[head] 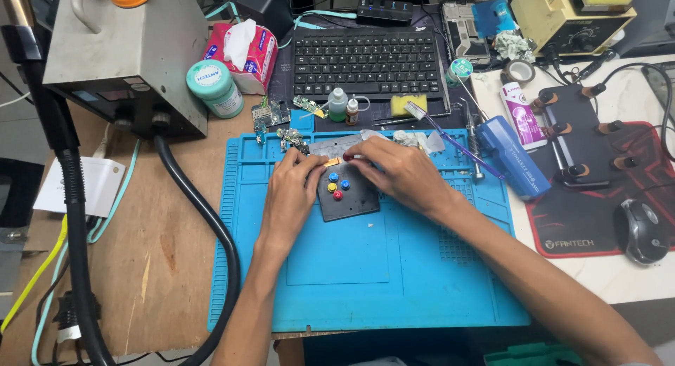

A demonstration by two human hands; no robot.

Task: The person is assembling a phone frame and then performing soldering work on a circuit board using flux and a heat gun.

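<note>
Right now both hands meet over a small dark square panel (pixel 346 191) w/ four round coloured buttons – yellow, 2 blue, red – lying on the blue work mat (pixel 365 267) near its top middle. Left hand (pixel 292 190) lies along the panel's left edge, fingers curled loosely, thumb side touching it; can't tell if it truly grips or just steadies. Right hand (pixel 397 170) comes in from the right, fingertips bent down onto the panel's upper right corner, pinching at smth small there – too small to tell what. A small yellowish bit sits at the panel's top edge between the two hands.

Just beyond the fingers, at the mat's top rim: small green circuit boards (pixel 290 138) and crumpled clear plastic (pixel 415 138). Behind those, a black keyboard (pixel 365 62) w/ two little dropper bottles (pixel 343 106) and a yellow sponge (pixel 404 103) by its front edge. A toothbrush (pixel 450 135) w/ purple handle lies slantwise right of the hands, next to a blue boxy tool (pixel 517 158).

Further left on the wooden surface (pixel 155 253): green-lidded jar (pixel 214 88), tissue pack (pixel 242 53), grey metal station (pixel 123 53) w/ thick black hose (pixel 211 232) curving down beside the mat. Far right: black mouse (pixel 641 231) on a red-edged pad, black clamp fixture (pixel 580 137) w/ knobs
</note>
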